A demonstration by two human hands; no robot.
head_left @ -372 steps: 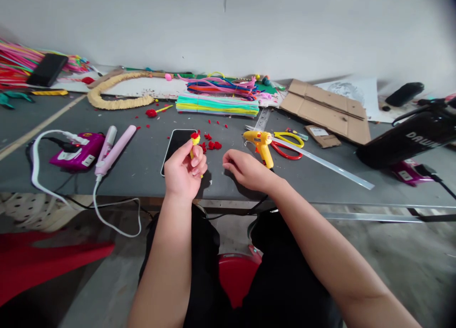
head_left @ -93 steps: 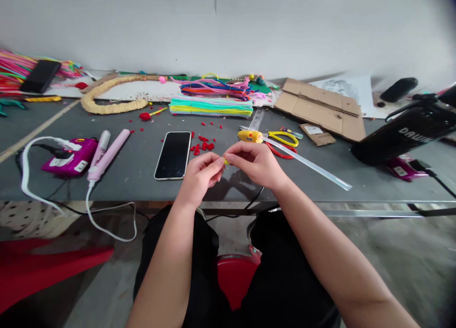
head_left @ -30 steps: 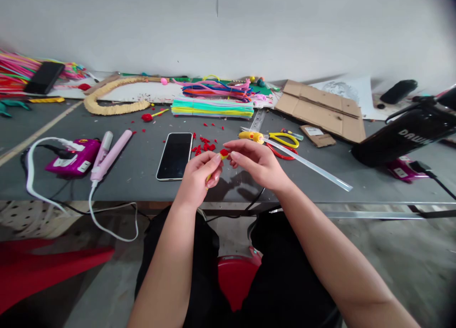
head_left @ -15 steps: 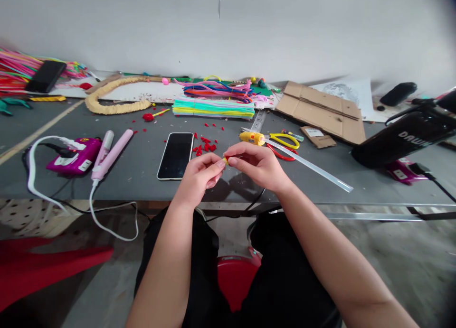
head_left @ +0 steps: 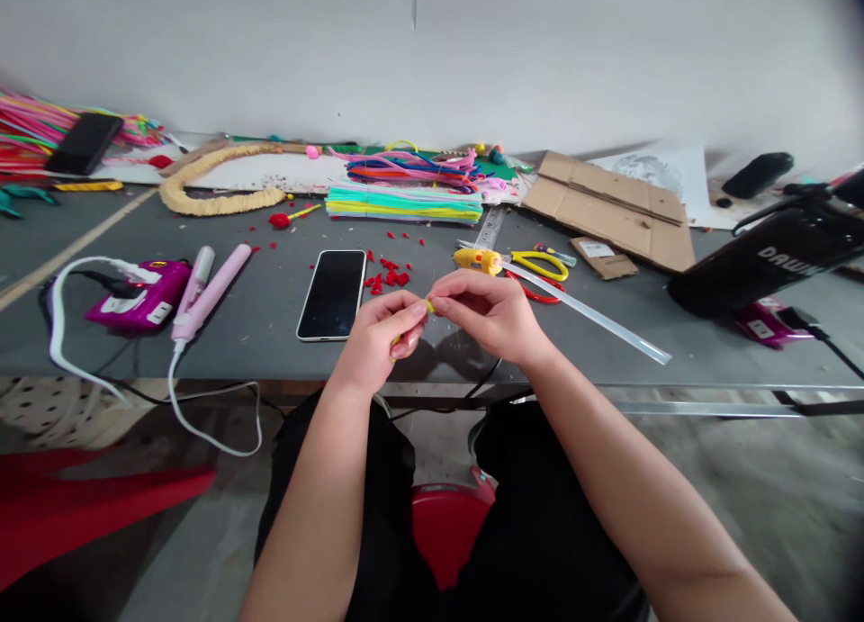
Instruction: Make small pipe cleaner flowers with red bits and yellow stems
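Both hands meet above the table's front edge, fingertips almost touching. My left hand [head_left: 374, 338] is closed in a pinch on a thin yellow pipe cleaner [head_left: 430, 306], part of which also shows below its curled fingers. My right hand [head_left: 490, 311] pinches the other end between thumb and forefinger. Most of the pipe cleaner is hidden by the fingers. Just beyond the hands lie several small red fuzzy pieces [head_left: 388, 275]. A red fuzzy flower on a yellow stem [head_left: 280, 220] rests farther back on the left.
Left of my hands are a phone [head_left: 332, 295], a pink styling iron [head_left: 214, 289] and a purple power strip [head_left: 145, 298]. To the right lie a yellow glue gun [head_left: 478, 261] with a clear stick, scissors [head_left: 544, 266], cardboard [head_left: 607, 208] and a black bottle [head_left: 756, 253]. Bundled pipe cleaners [head_left: 405, 203] sit behind.
The hands stay close together with a small shift of the fingers. More of the yellow pipe cleaner now shows at the fingertips and below my left fingers.
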